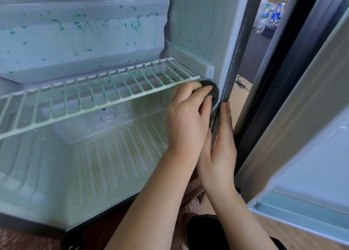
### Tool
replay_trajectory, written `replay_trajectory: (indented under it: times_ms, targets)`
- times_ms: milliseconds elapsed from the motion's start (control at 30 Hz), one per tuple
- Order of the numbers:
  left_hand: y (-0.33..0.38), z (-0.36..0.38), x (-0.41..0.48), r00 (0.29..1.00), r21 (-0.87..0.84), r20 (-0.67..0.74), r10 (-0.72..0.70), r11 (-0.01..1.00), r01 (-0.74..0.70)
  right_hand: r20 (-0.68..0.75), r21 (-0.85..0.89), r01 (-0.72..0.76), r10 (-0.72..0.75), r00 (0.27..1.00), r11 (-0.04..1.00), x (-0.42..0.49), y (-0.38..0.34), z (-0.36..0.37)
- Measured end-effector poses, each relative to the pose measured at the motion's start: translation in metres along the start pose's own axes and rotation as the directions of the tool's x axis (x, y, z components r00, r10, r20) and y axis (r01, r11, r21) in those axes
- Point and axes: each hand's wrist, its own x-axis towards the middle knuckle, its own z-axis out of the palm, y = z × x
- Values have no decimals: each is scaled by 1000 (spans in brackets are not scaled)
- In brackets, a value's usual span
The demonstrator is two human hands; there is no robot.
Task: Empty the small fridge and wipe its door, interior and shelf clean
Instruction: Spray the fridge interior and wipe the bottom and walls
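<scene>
Your left hand [187, 115] grips the dark scrub pad [214, 92] at the wire shelf's [94, 91] front right corner. Use short, firm strokes there (green smears [79, 24] dot the back wall). Your right hand [221, 149], fingers straight, braces the fridge's [198, 23] right front edge.

One fridge [198, 23], one wire shelf [94, 91], one scouring pad [215, 93], one left hand [187, 117], one right hand [221, 148], two labelled bottles [276, 14]

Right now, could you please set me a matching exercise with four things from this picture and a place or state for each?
Things: 1 shelf; 2 scrubber; 3 bottles; 4 right hand.
States: A flat against the fridge's front edge; B in the left hand's grip; C flecked with green; D far off, past the door.
Pairs: 1-C; 2-B; 3-D; 4-A.
</scene>
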Motion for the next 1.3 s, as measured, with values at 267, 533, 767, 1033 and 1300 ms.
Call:
replay_trajectory:
  times_ms: [267,533,767,1033,1300]
  targets:
    - [-33,-21,-2,890,65,290,-351,935,348,-21,6,9,-8,1000,1000,-5,1,-2]
    - [-105,-5,8,534,-406,96,-840,457,791,-81,-214,159,-180,980,964,4,15,20]
    - [-132,46,5,640,-297,323,-697,567,768,-41,-212,239,-252,967,948,11,29,17]
    - [-156,58,-24,639,-57,348,-686,665,745,-5,-175,230,-234,972,957,10,31,16]
    - [-147,55,7,407,-424,128,-904,321,847,-6,-155,222,-226,974,963,11,29,15]
